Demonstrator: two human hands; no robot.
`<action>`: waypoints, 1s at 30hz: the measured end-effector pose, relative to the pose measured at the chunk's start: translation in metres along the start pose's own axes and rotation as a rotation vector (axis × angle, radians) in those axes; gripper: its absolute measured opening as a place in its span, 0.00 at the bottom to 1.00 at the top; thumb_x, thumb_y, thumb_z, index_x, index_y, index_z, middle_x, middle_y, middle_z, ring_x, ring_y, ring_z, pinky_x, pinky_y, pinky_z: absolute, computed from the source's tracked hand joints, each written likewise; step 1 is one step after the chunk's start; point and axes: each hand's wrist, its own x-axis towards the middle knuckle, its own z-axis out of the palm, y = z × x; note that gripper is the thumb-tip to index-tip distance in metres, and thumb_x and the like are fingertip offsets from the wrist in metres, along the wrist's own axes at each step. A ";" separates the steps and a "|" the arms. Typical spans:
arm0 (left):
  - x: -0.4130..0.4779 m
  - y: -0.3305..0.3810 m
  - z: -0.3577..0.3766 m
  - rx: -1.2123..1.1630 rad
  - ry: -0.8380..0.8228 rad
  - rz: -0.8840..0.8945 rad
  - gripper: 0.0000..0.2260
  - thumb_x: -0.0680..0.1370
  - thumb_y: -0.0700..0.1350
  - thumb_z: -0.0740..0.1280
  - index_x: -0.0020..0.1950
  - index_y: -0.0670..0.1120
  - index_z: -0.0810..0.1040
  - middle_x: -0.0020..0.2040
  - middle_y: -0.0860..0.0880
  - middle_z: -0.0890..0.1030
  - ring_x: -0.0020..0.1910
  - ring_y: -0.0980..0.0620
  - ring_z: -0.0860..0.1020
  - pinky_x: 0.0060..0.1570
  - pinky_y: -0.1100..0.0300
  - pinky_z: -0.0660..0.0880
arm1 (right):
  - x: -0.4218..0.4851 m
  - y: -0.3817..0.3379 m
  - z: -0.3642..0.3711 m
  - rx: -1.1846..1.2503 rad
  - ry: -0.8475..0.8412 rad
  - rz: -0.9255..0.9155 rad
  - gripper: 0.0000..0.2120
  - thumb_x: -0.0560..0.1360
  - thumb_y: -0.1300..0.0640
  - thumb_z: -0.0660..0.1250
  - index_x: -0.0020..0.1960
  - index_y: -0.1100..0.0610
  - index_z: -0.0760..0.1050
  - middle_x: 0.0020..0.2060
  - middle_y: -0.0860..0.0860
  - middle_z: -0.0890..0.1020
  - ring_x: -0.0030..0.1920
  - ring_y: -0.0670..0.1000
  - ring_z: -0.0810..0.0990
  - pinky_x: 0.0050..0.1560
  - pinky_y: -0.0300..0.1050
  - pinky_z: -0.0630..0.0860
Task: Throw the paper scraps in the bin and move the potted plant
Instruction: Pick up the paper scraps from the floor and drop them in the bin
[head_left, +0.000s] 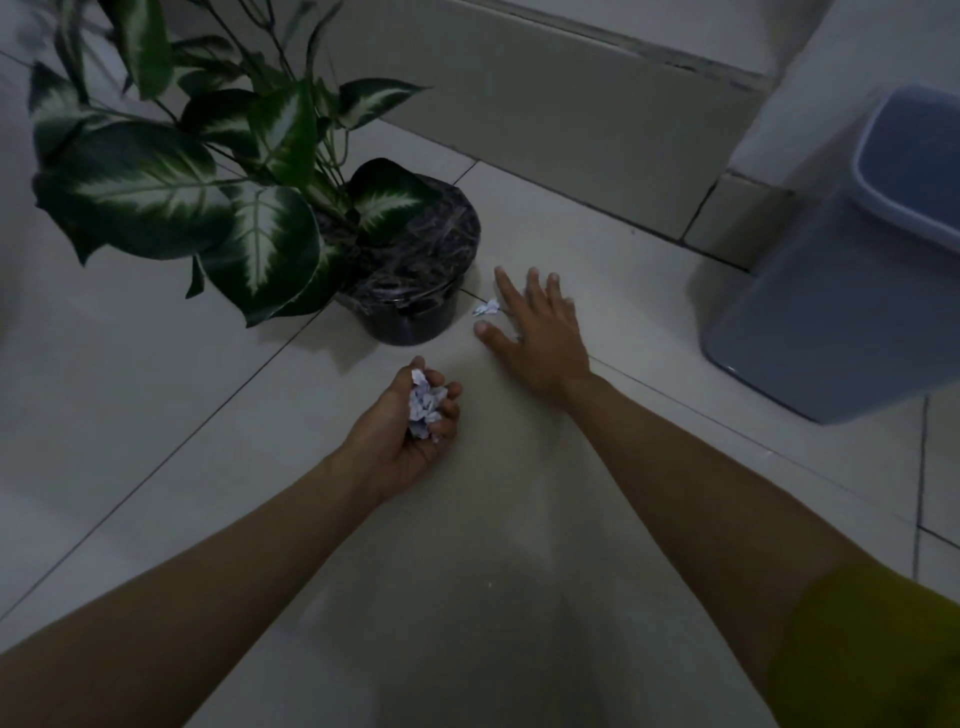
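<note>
Scraps (426, 404) bunched in left hand (402, 434), right hand (537, 332) spread beside loose scrap (485, 308)

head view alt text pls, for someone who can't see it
A person's left hand holds a wad of crumpled paper scraps while the open right hand reaches for one more scrap on the tiled floor. The scrap lies beside a dark-potted plant with green-and-white leaves; a blue-grey bin stands at right.

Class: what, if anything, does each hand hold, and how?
The left hand cups a wad of paper scraps in curled fingers. The right hand holds nothing.
</note>
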 end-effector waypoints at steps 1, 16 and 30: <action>0.000 0.000 0.000 0.002 0.002 0.003 0.18 0.82 0.52 0.52 0.35 0.46 0.67 0.27 0.47 0.77 0.17 0.57 0.71 0.18 0.73 0.65 | 0.001 -0.001 0.002 -0.010 -0.002 -0.038 0.29 0.77 0.41 0.56 0.74 0.46 0.51 0.77 0.56 0.51 0.76 0.58 0.43 0.75 0.57 0.43; -0.007 0.002 0.009 -0.206 0.100 0.102 0.18 0.82 0.49 0.54 0.36 0.42 0.69 0.40 0.43 0.73 0.22 0.52 0.78 0.20 0.69 0.73 | -0.042 -0.009 0.022 -0.064 0.308 -0.159 0.15 0.74 0.54 0.55 0.37 0.63 0.72 0.32 0.62 0.79 0.34 0.60 0.78 0.37 0.50 0.68; -0.057 0.002 0.058 -0.408 0.001 0.205 0.19 0.83 0.46 0.47 0.65 0.37 0.70 0.72 0.39 0.67 0.71 0.40 0.67 0.65 0.49 0.66 | -0.064 -0.090 -0.056 1.446 0.289 0.693 0.13 0.71 0.57 0.65 0.28 0.56 0.72 0.25 0.51 0.69 0.20 0.48 0.64 0.21 0.33 0.58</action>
